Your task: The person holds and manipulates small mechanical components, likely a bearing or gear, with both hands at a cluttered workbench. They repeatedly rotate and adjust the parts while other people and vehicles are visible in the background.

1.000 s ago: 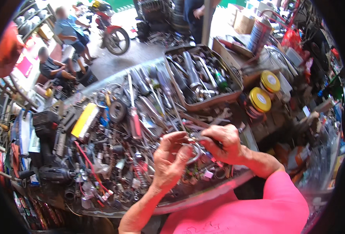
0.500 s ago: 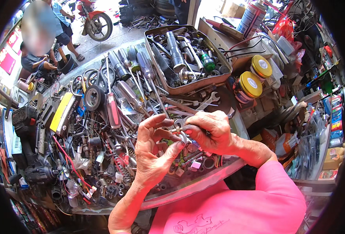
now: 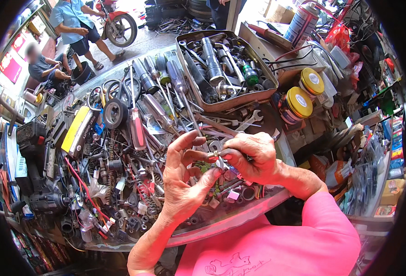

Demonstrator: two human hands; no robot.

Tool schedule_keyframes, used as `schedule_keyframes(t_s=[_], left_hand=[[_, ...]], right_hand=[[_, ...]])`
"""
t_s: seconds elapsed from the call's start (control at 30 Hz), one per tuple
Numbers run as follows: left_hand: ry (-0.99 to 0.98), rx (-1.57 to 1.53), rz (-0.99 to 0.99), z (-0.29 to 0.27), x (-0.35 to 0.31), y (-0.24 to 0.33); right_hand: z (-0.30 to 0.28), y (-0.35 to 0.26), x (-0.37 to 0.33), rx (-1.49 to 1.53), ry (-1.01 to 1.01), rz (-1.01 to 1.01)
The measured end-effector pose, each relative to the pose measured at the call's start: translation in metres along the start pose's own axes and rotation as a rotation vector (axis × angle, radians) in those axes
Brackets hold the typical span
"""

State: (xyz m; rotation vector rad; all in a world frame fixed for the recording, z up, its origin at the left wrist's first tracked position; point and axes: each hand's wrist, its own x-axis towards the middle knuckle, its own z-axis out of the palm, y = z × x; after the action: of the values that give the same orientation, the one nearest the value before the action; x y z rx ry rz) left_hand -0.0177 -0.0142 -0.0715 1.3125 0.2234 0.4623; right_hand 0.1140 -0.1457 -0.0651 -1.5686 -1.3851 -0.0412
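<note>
A small brass-coloured metal fitting [image 3: 213, 155] is pinched between my two hands above the cluttered bench. My left hand [image 3: 184, 179] has its thumb and fingers curled around the near side of the piece, with the index finger raised. On the other side, my right hand [image 3: 254, 155] grips its end between thumb and bent fingers. A pale curved metal part [image 3: 220, 163] shows just under the fitting by my left thumb; whether the two are joined, I cannot tell. Below the hands lie small loose parts, among them a pink block [image 3: 233, 195].
Screwdrivers, including a red-handled one [image 3: 137, 131], and an open-end wrench [image 3: 250, 120] cover the bench. A metal tray of tools [image 3: 230, 103] sits beyond my hands. Yellow-lidded jars [image 3: 299, 103] stand at the right. A cordless impact tool [image 3: 46, 202] lies left. Two people are near a motorcycle [image 3: 120, 27].
The whole view has shifted slightly, so the bench things sit a little to the right. My hands still hold the small fitting, which now lies more level between them.
</note>
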Motion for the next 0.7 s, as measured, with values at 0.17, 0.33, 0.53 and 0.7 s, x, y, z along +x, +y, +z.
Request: schedule_keyframes(t_s=[0.17,0.33,0.53,0.7], left_hand=[[-0.043,0.032,-0.080,-0.0068,-0.0014,-0.0010],[-0.036,0.064,-0.066,-0.0059,-0.0033,-0.0017],[0.029,0.110,0.012,-0.0061,-0.0037,-0.0038],[0.057,0.127,0.027,-0.0057,-0.0046,-0.0043]], right_hand=[[0.0008,-0.0010,-0.0003,0.000,-0.003,-0.009],[0.0021,0.0003,-0.0012,0.012,-0.015,-0.002],[0.0049,0.0023,-0.0013,0.009,-0.072,0.001],[0.0061,0.0028,-0.0011,0.010,-0.081,0.009]])
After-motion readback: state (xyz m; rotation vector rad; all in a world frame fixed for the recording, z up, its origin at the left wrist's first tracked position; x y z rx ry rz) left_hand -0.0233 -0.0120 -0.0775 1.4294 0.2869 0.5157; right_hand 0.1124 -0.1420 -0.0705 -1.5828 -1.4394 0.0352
